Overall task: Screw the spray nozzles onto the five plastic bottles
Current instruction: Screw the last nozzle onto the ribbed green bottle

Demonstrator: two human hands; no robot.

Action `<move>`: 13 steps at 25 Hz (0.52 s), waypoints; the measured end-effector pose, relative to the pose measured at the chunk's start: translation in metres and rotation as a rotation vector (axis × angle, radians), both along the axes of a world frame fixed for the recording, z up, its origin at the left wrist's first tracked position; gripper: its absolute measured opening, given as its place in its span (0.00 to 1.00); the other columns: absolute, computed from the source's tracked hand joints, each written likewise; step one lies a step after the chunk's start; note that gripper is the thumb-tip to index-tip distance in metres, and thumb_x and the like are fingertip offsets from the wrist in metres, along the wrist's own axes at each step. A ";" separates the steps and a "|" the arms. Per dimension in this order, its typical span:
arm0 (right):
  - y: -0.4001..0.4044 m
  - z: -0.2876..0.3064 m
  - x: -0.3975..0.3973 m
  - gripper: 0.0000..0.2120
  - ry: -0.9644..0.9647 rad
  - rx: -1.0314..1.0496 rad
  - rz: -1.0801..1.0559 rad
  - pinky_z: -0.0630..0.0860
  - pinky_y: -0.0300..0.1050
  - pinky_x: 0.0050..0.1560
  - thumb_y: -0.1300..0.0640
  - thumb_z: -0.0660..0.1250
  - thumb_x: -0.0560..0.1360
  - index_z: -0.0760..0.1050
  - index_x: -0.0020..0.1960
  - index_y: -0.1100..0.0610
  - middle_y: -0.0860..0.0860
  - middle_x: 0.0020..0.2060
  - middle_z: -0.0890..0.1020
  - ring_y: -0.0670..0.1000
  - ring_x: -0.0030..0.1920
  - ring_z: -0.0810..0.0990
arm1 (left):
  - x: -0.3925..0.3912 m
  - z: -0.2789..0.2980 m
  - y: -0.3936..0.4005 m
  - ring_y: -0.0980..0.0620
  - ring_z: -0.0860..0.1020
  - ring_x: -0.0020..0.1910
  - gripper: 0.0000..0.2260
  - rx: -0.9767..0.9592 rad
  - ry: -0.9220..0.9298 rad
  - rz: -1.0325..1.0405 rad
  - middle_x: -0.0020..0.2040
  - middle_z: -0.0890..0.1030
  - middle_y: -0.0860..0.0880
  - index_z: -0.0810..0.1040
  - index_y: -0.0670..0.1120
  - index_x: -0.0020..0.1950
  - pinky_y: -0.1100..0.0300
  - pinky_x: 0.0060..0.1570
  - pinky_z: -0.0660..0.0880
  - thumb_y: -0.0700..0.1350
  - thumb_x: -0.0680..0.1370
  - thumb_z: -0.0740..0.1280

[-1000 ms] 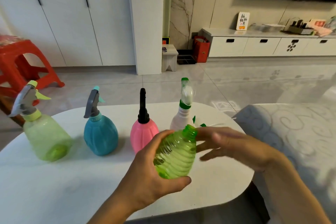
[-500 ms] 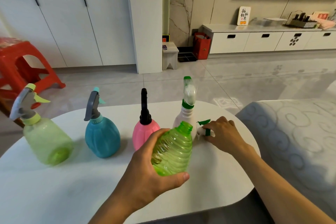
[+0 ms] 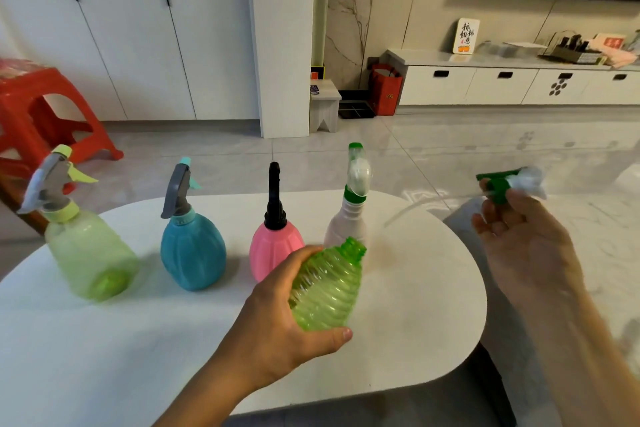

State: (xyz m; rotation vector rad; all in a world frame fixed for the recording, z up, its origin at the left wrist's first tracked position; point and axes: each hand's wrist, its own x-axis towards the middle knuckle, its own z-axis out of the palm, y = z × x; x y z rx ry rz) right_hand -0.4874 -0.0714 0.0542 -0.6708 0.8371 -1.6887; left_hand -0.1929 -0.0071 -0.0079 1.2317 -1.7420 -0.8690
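Observation:
My left hand (image 3: 277, 326) grips a ribbed green bottle (image 3: 325, 284) with an open neck, tilted above the white table (image 3: 415, 322). My right hand (image 3: 526, 246) holds a green and white spray nozzle (image 3: 509, 184) up to the right of the table, its thin clear tube (image 3: 415, 208) trailing left. Standing in a row on the table with nozzles on are a pale green bottle (image 3: 86, 253), a blue bottle (image 3: 192, 250), a pink bottle (image 3: 273, 246) with a black top, and a white bottle (image 3: 349, 218) with a green collar.
A grey patterned sofa (image 3: 609, 253) lies right of the table. A red plastic stool (image 3: 41, 114) stands at far left on the tiled floor. White cabinets and a low TV unit (image 3: 519, 83) line the back walls.
My right hand picked the green and white nozzle off the table beside the white bottle and lifted it up to the right. The left hand kept hold of the green bottle.

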 end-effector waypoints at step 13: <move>0.003 -0.017 0.036 0.13 0.189 -0.030 0.181 0.75 0.48 0.47 0.60 0.72 0.66 0.79 0.51 0.55 0.57 0.48 0.87 0.50 0.41 0.81 | -0.003 -0.004 -0.003 0.62 0.78 0.55 0.39 -0.011 -0.083 0.033 0.57 0.76 0.66 0.68 0.66 0.66 0.70 0.46 0.76 0.60 0.59 0.81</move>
